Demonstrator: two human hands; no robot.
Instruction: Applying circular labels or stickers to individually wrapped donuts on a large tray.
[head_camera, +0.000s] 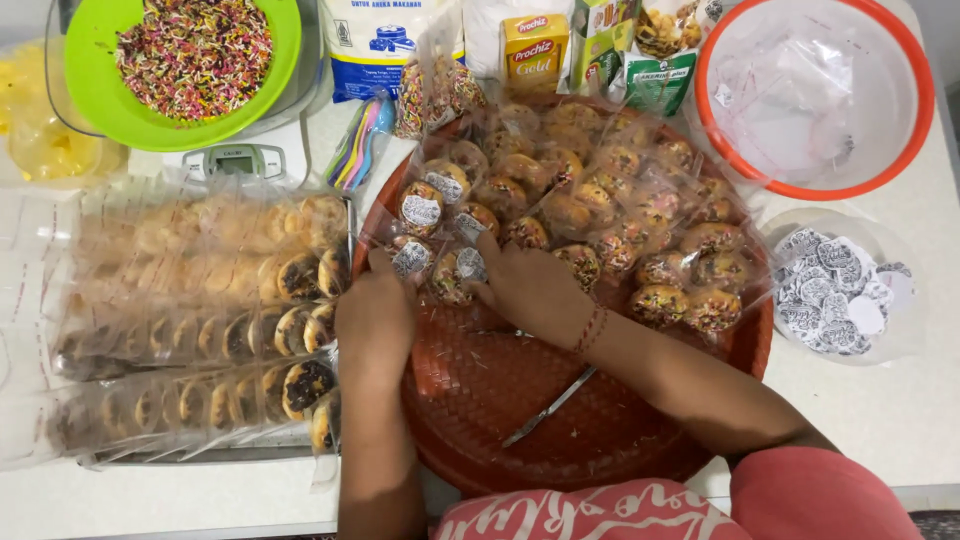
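One head-worn camera looks steeply down, close over the round red tray (470, 400).

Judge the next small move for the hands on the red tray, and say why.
Probably nudge the stickered packet under the left hand up against the packed pile. Both hands, the right hand too, rest on wrapped sprinkle treats at the pile's front edge, while the near part of the red tray lies bare.

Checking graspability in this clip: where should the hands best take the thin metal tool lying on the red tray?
Probably by the upper right part of the metal tool, coming from above: it lies flat and diagonal on the bare red tray, though the right forearm hides its very end.
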